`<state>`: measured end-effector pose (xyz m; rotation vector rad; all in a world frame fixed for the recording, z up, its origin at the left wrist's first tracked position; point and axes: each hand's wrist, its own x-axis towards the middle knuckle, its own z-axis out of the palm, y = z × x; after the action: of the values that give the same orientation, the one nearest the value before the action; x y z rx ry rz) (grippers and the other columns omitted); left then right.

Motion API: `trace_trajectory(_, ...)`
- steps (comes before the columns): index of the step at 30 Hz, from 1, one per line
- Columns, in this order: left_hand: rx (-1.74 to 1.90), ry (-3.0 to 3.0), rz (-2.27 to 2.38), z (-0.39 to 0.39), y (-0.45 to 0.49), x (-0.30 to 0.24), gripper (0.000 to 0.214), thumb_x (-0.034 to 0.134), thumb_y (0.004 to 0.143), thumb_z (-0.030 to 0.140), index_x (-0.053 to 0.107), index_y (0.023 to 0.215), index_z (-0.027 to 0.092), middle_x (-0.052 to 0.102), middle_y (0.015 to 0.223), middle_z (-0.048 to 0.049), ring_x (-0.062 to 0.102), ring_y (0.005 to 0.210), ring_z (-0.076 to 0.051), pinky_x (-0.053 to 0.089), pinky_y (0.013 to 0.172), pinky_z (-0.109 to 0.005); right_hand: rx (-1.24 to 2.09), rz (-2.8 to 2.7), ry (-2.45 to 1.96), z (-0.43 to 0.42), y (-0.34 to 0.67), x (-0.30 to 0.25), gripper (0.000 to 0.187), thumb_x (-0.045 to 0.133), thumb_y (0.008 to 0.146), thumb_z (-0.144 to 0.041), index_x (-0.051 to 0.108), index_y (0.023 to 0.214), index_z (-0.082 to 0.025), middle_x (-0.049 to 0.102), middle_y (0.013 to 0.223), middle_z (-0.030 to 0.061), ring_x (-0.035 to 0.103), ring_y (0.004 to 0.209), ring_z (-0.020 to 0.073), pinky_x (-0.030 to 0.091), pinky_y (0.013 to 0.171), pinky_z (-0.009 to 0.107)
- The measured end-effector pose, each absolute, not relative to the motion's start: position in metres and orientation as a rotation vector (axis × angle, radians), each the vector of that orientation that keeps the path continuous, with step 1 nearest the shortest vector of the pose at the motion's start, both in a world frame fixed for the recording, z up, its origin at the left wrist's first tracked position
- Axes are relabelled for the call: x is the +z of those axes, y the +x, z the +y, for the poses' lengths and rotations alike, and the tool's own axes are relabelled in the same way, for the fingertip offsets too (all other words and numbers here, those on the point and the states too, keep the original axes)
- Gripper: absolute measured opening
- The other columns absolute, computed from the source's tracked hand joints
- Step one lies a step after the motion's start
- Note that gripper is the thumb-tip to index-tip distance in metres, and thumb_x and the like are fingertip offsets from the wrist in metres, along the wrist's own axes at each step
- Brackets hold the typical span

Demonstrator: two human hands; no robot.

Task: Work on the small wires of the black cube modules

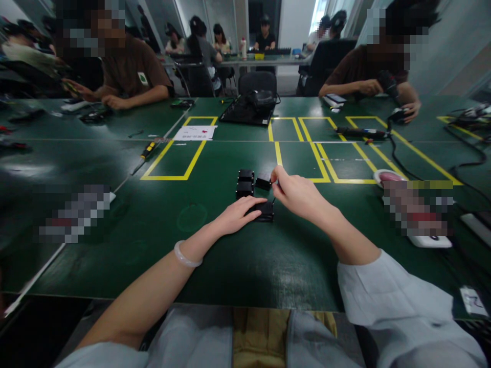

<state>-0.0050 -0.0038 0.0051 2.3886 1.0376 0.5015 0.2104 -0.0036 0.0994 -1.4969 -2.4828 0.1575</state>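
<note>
**A:** Where's our small black plastic block [267, 214]?
**B:** Centre of the green desk [230, 266], under our left hand [240, 214], grip flat, pressing down. Right hand [297, 194] grip's pinched; on what, we can't tell. Looks light and stiff, so take its sides.

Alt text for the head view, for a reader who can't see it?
A person's left hand lies on a small black block on a green table, while the right hand reaches to a second block. Left of it sit two more blocks. Other people sit across.
</note>
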Motion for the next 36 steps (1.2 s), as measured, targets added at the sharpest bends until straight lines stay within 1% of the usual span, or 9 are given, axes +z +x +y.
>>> trace_trajectory(3,0.5,2.392,1.036,-0.0038,-0.005,0.0049,0.042,0.038,0.101,0.041,0.044,0.139,0.026,0.057,0.129,-0.0058,0.053,0.116,-0.023,0.041,0.101,-0.037,0.139,-2.481,-1.488,-0.0041,0.2105,0.0999,0.029,0.03,0.094,-0.029,0.049,0.113,-0.017,0.067,0.081,0.0071,0.053,0.061,0.0155,0.024,0.056,0.028)
trace_trajectory(9,0.508,2.39,1.034,-0.0033,-0.0051,0.004,0.042,0.038,0.101,0.042,0.045,0.14,0.025,0.057,0.128,-0.0067,0.053,0.116,-0.024,0.041,0.101,-0.037,0.101,-2.511,-1.517,-0.0028,0.2095,0.0997,0.033,0.027,0.098,-0.04,0.051,0.106,-0.019,0.067,0.08,0.0073,0.056,0.064,0.0169,0.021,0.054,0.028)
trace_trajectory(16,0.5,2.388,1.04,-0.0038,-0.0046,0.0044,0.042,0.037,0.101,0.041,0.045,0.139,0.025,0.056,0.129,-0.0066,0.052,0.117,-0.023,0.041,0.101,-0.037,0.042,-2.48,-1.557,0.0017,0.2113,0.0927,0.032,0.026,0.098,-0.034,0.049,0.113,-0.018,0.068,0.08,0.0072,0.054,0.061,0.0156,0.022,0.055,0.027)
trace_trajectory(21,0.503,2.391,1.035,-0.0038,-0.005,0.0037,0.042,0.038,0.101,0.041,0.044,0.139,0.025,0.057,0.128,-0.0065,0.053,0.116,-0.023,0.041,0.1,-0.036,0.005,-2.478,-1.566,0.0002,0.2118,0.0941,0.031,0.026,0.097,-0.03,0.049,0.113,-0.018,0.068,0.08,0.007,0.053,0.058,0.0146,0.022,0.055,0.027)
trace_trajectory(28,0.513,2.401,1.036,-0.0036,-0.0047,0.0031,0.042,0.038,0.101,0.041,0.045,0.139,0.024,0.057,0.128,-0.0065,0.053,0.116,-0.023,0.041,0.101,-0.036,0.007,-2.5,-1.566,-0.0009,0.2109,0.0971,0.033,0.029,0.098,-0.04,0.052,0.107,-0.019,0.068,0.082,0.007,0.056,0.064,0.0161,0.021,0.054,0.027)
trace_trajectory(36,0.492,2.394,1.036,-0.0036,-0.0055,0.0041,0.042,0.037,0.102,0.041,0.044,0.14,0.025,0.057,0.129,-0.0068,0.052,0.116,-0.023,0.041,0.1,-0.037,0.021,-2.484,-1.56,0.0002,0.2113,0.0948,0.031,0.027,0.097,-0.032,0.05,0.113,-0.018,0.068,0.08,0.0066,0.054,0.06,0.0156,0.02,0.053,0.028)
